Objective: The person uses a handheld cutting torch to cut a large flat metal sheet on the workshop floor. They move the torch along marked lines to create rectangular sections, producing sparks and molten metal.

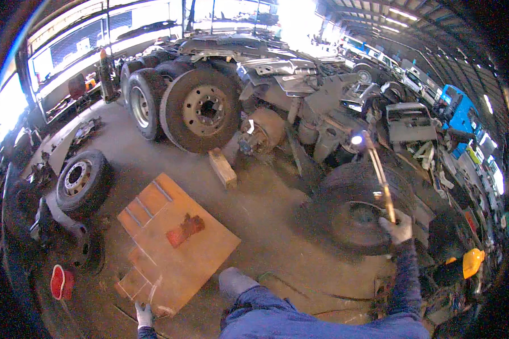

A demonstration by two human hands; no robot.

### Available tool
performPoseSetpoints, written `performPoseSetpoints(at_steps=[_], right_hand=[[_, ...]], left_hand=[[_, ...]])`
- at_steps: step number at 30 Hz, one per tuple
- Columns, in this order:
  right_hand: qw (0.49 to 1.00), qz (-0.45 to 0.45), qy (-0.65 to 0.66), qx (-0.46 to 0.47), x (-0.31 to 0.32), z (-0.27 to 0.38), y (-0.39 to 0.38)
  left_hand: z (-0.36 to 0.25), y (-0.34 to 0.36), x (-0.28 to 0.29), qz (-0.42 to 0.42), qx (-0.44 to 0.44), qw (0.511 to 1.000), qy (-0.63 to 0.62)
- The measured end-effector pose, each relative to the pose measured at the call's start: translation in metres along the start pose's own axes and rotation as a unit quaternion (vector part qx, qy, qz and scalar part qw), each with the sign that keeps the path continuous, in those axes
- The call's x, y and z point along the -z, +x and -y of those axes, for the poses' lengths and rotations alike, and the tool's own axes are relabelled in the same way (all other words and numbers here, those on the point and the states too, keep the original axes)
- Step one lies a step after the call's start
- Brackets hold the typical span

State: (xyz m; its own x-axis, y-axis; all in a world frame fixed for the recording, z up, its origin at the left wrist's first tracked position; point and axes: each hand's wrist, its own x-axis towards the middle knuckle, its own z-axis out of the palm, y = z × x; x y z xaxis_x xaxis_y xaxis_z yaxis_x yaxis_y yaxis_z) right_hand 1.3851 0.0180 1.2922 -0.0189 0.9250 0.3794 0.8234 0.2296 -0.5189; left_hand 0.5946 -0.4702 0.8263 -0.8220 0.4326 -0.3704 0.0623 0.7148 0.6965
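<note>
My right hand (398,227), in a pale glove, is closed round the brass handle of a long cutting torch (377,164). A bright glow shows at the torch's far end, in front of greasy truck axle parts (329,133). Below the torch lies a large tyre (361,217), partly hidden by my hand. My left hand (144,314), also gloved, is low at the left with fingers apart. It overlaps the lower corner of a rust-brown sheet (195,248) with a stepped left edge and a red patch; whether it touches the sheet I cannot tell.
Mounted truck wheels (202,110) stand at the back, with a wooden block (223,168) before them. A loose wheel (82,182) and a red bucket (61,282) are at left. Hoses (345,297) cross the floor near my legs. A yellow object (473,263) and scrap lie at right.
</note>
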Motion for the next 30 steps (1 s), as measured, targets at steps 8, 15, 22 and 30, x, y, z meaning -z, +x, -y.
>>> performPoseSetpoints(at_steps=[8, 15, 22, 30], right_hand=[[0.947, 0.172, 0.179, -0.204, -0.206, 0.101, -0.019], [0.882, 0.381, 0.211, -0.178, -0.449, 0.176, 0.041], [0.868, 0.448, 0.176, -0.120, -0.611, 0.246, 0.095], [0.848, 0.495, 0.136, -0.129, -0.685, 0.304, 0.122]], left_hand=[[-0.104, 0.045, -0.035, 0.056, -0.067, 0.994, -0.064], [-0.083, 0.076, -0.025, 0.157, -0.029, 0.981, 0.111], [-0.082, 0.088, -0.047, 0.153, 0.118, 0.981, -0.012], [-0.103, 0.146, -0.098, 0.095, 0.194, 0.968, -0.130]])
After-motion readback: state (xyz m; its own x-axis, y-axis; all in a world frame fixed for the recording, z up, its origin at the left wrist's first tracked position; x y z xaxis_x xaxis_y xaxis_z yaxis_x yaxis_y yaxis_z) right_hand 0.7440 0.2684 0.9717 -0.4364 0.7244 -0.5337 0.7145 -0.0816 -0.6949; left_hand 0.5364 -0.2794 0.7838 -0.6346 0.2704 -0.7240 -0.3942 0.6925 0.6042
